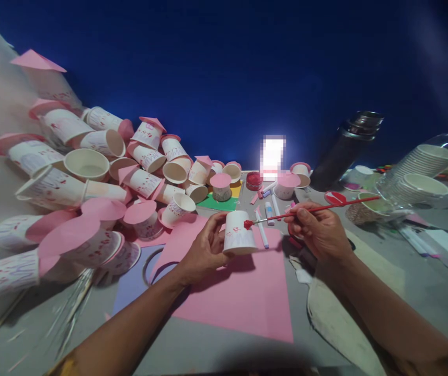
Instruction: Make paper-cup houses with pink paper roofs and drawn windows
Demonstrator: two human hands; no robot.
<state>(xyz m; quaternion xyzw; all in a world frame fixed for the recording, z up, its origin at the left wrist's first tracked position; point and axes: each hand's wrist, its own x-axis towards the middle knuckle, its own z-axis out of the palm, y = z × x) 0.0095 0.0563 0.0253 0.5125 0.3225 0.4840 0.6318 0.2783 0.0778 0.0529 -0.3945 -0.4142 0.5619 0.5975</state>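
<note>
My left hand [207, 245] is closed around a white paper cup [239, 237], held upside down above a pink paper sheet [243, 297]. Small red marks and faint purple strokes show on the cup's side. Between the fingers of my right hand [320, 230] is a paintbrush [325, 206] with a red handle. Its bristles, loaded with red paint, touch or nearly touch the cup's right side. Behind the cup stands an open jar of red paint [254, 180]. Several markers [270, 213] lie on the table just beyond my hands.
Many decorated cups with pink paper tops [145, 177] are heaped at the left. A dark flask [343, 151] stands at the back right, near stacked paper cups [420, 167] in plastic. A pale cloth [337, 313] lies under my right forearm. A roll of tape [148, 263] sits by the pink sheet.
</note>
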